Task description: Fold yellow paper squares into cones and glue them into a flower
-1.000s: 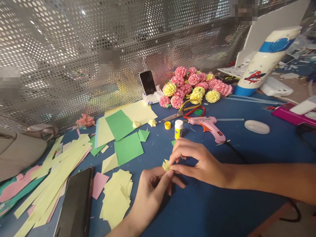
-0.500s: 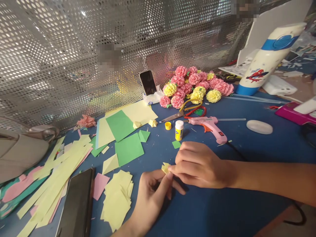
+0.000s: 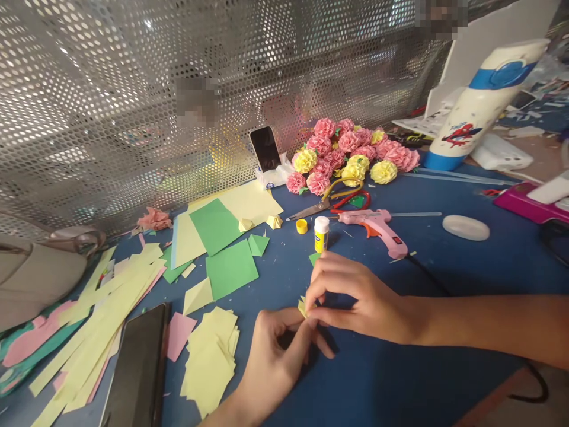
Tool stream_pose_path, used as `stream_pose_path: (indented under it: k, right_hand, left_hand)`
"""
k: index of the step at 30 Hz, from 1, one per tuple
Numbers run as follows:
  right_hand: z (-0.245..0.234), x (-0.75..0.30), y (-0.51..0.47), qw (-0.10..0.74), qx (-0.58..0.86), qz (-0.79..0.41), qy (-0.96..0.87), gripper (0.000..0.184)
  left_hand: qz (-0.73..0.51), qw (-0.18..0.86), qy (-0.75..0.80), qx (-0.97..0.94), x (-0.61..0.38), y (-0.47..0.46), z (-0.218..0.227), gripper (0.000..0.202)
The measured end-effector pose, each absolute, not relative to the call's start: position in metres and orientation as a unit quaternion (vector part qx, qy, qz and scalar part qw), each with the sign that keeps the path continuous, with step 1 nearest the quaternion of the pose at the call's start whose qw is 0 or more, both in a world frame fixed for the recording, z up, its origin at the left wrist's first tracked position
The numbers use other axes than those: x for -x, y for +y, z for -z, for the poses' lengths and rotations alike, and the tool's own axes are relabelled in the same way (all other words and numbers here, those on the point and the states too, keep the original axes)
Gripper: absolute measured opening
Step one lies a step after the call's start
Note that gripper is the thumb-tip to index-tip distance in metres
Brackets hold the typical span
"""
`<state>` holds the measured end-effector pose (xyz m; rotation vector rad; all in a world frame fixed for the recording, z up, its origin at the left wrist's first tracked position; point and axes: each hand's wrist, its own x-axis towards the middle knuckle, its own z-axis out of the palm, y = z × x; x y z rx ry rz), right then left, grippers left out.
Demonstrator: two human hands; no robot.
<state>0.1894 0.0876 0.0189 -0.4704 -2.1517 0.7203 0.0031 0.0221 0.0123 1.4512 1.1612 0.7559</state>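
- In the head view, over the blue table (image 3: 377, 382), a small folded yellow paper (image 3: 301, 306) sits at the fingertips of the left hand (image 3: 278, 350) and the right hand (image 3: 355, 295), nearer than the glue stick (image 3: 320, 235).
- Both hands pinch it between thumb and finger.
- It should prove very light, fairly crisp, yet easily crushed; best held gently by its folded edges.
- Fingers cover most of it, leaving its full shape unclear; a green scrap (image 3: 313, 258) is partly hidden behind the right hand.
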Motion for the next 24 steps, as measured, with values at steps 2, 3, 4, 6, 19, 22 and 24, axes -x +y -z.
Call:
stream_pose_path:
  k: [2,3,4,6,19,22,24]
  right_hand:
    - [-0.018,-0.190,0.088,0.401,0.178,-0.254,-0.862,0.006]
    - [-0.018,-0.190,0.088,0.402,0.171,-0.226,-0.871,0.004]
    - [-0.019,-0.190,0.088,0.403,0.162,-0.190,-0.880,0.004]
    - [-0.023,-0.191,0.088,0.404,0.147,-0.108,-0.896,0.006]
    - [-0.022,-0.190,0.088,0.378,0.122,-0.011,-0.917,0.011]
    - [-0.021,-0.187,0.088,0.373,0.126,-0.031,-0.919,0.016]
    - [-0.021,-0.186,0.089,0.371,0.120,-0.042,-0.920,0.018]
  left_hand:
    - [-0.315,0.535,0.489,-0.613,-0.004,0.022,-0.012,0.055]
    - [-0.313,0.531,0.490,-0.616,-0.004,0.021,-0.012,0.054]
    - [-0.310,0.527,0.492,-0.619,-0.004,0.021,-0.012,0.054]
    - [-0.305,0.521,0.498,-0.622,-0.004,0.022,-0.012,0.054]
    - [-0.330,0.561,0.496,-0.575,-0.005,0.023,-0.010,0.052]
    - [-0.336,0.565,0.490,-0.572,-0.004,0.025,-0.009,0.052]
    - [-0.337,0.563,0.492,-0.572,-0.004,0.026,-0.008,0.052]
